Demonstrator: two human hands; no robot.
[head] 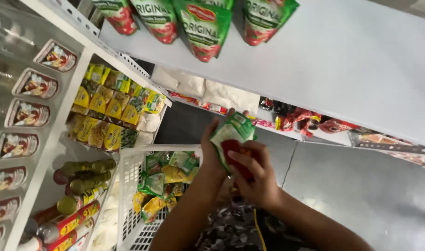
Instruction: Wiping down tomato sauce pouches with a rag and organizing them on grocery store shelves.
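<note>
White plastic lattice forms the basket (128, 186) at seven o'clock, and green and yellow sachets (168, 179) are heaped inside it. Just above it, near the centre, a green and red pouch (233, 139) is gripped from both sides: the left hand (212, 151) is wrapped behind it, and the fingers of the right hand (254, 172) are pinched on its red lower part. Larger green pouches (203, 25) are lined along the white shelf (342, 65) at twelve o'clock. Yellow packets (105, 116) are stacked at nine o'clock, with bottles (82, 181) below them.
</note>
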